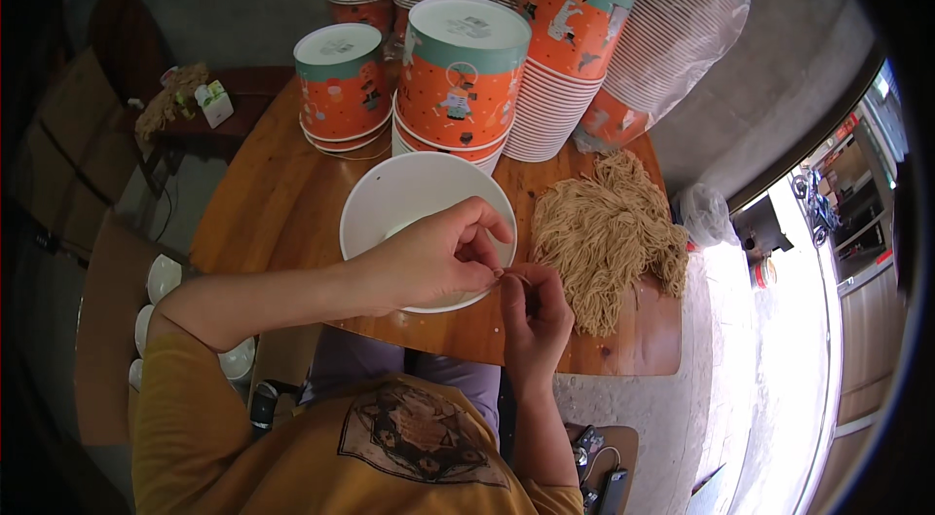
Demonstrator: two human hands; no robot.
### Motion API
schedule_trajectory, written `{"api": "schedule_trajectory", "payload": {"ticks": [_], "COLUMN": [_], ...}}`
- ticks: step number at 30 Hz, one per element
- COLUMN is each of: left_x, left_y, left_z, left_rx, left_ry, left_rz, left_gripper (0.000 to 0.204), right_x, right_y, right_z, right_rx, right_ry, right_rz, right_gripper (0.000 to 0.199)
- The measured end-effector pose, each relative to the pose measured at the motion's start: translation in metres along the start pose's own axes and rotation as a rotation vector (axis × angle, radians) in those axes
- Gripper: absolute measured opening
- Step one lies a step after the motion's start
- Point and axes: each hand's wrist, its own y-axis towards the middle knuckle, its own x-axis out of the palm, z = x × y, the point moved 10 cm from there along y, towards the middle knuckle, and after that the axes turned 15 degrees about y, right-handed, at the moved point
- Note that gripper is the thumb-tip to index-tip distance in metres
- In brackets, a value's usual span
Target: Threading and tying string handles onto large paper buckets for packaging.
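Observation:
A white paper bowl (pixel 404 195) stands open on the round wooden table (pixel 273 203) in front of me. My left hand (pixel 438 257) reaches across its near rim, fingers pinched. My right hand (pixel 534 308) meets it fingertip to fingertip at the bowl's right edge. Both seem to pinch a thin strand of noodle between them; the strand itself is too small to make out. A large heap of tan dried noodles (pixel 609 232) lies on the table just right of my hands.
Upside-down orange and teal paper bowls (pixel 458 76) stand in stacks behind the white bowl, with tall stacks in clear plastic (pixel 672 18) at the back. A dark side table (pixel 209 111) holds a small carton at left. White bowls (pixel 161 276) sit low left.

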Motion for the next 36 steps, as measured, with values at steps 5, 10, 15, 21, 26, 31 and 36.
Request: {"api": "schedule_trajectory", "payload": {"ticks": [5,10,15,21,26,31,36], "left_x": [0.0,0.001,0.001,0.005,0.004,0.001,-0.002], "left_y": [0.0,0.0,-0.003,-0.004,-0.005,-0.006,-0.007], "left_z": [-0.001,0.0,0.006,0.012,0.012,0.011,0.013], "left_rx": [0.0,0.048,0.065,0.159,0.128,0.129,0.146], "left_ry": [0.006,0.052,0.098,0.281,0.336,0.404,0.5], "left_rz": [0.009,0.025,0.046,0.074,0.077,0.105,0.139], "left_gripper": [0.035,0.035,0.036,0.038,0.034,0.023,0.014], "right_x": [-0.002,0.001,0.011,0.01,-0.002,-0.002,-0.001], "right_y": [-0.002,-0.008,-0.014,-0.007,0.003,0.002,0.0], "right_z": [-0.025,-0.048,-0.057,-0.043,0.0,0.007,0.01], "right_rx": [-0.215,-0.529,-0.66,-0.508,-0.15,-0.051,-0.007], "right_ry": [-0.215,-0.372,-0.528,-0.406,0.034,0.208,0.272], "right_rz": [0.036,0.031,-0.038,-0.035,-0.053,-0.039,-0.058], "right_gripper": [0.015,0.026,0.031,0.023,0.014,0.011,0.01]}}
